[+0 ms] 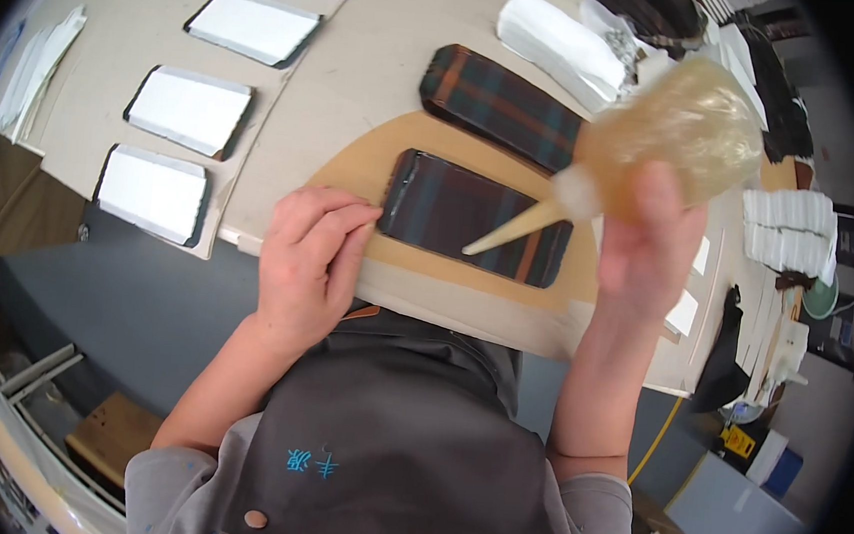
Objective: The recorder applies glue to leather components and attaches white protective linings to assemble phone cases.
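Note:
In my right hand [651, 224] I grip a large translucent bottle [694, 127] of yellowish liquid, tipped down to the left. Its long tapered nozzle [515, 229] points at a dark plaid rectangular panel [452, 204]; whether the tip touches is unclear. My left hand [313, 248] is at that panel's left edge, thumb and fingertips pressed together there. The panel lies on a tan rounded board [408, 255]. Just beyond it sits a stack of similar plaid panels [505, 103].
Several white panels with dark edges [189, 108] are spread along the table's left side. A white bundle [560, 47] lies at the back. White stacked pieces [789, 230] stand at the right, near a black cloth piece [726, 361]. The table's front edge [463, 325] runs close to my apron.

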The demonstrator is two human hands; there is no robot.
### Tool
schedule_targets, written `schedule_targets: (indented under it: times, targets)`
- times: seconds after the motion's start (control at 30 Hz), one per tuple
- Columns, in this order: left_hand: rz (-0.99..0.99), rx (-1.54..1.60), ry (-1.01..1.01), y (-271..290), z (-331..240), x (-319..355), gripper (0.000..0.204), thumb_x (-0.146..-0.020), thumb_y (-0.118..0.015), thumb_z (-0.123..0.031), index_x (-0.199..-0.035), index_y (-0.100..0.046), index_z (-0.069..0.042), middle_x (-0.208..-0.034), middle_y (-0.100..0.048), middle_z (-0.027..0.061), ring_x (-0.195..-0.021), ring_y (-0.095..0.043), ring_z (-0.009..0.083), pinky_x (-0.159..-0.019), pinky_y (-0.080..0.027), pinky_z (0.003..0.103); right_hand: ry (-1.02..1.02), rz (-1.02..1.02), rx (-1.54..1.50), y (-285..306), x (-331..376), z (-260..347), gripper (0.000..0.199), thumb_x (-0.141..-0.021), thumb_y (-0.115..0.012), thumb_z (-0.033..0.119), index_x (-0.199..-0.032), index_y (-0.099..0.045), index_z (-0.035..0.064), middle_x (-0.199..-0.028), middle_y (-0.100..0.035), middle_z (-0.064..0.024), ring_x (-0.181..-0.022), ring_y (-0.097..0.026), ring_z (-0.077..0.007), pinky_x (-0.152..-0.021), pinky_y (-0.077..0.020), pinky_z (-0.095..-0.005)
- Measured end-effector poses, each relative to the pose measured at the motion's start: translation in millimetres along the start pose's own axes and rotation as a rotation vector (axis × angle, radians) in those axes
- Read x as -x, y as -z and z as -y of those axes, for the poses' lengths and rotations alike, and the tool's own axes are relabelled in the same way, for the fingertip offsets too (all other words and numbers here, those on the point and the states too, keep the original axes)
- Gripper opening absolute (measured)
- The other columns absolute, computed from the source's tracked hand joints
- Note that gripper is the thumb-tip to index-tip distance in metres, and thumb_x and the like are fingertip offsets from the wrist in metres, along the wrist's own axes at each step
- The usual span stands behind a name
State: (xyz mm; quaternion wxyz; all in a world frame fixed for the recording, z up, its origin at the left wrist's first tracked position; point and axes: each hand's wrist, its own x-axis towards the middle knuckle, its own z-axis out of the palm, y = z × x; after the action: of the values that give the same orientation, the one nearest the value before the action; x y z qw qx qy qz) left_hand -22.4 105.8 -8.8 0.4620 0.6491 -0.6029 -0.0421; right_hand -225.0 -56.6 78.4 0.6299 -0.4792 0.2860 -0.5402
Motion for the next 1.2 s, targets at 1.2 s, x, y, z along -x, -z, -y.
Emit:
schedule_targets:
  times: [1.2]
  targets:
    - [0.027,-0.035,0.019,-1,-1,0,0.012,-0.090,-0.067,0.006,-0.101,-0.070,0.001,-0.103,-0.067,0.0131,-0.094,-0.066,0.0276,-0.079,-0.053,0.033,-0.110,0.234,0.400,-17,-1,-2,0.060,-0.071,-0.091,0.006,-0.121,-0.059,-0.0016,-0.104,-0.071,-0.0089,-0.092,-0.069,-0.0149,-0.080,-0.0577,-0.0304]
